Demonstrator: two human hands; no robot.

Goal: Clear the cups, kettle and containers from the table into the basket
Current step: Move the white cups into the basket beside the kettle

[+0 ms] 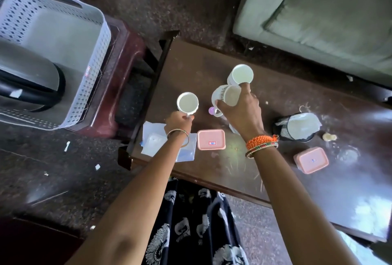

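Observation:
My left hand [179, 121] grips the handle of a white cup [187, 103] near the table's left end. My right hand [241, 112] holds a patterned white cup [222, 95] by its rim, tilted. A third white cup [241, 74] stands just behind it. Two pink-lidded containers lie on the brown table [297, 184]: one [211, 139] between my arms, one [311, 160] at the right. The grey perforated basket [93, 69] sits on a stool at the left, with the steel kettle [27, 75] lying inside it.
A black mesh holder [294, 126] with white paper in it stands on the table to the right. White and blue papers [154, 139] lie under my left wrist. A dark red stool [127, 56] carries the basket. A green sofa [328, 16] stands behind the table.

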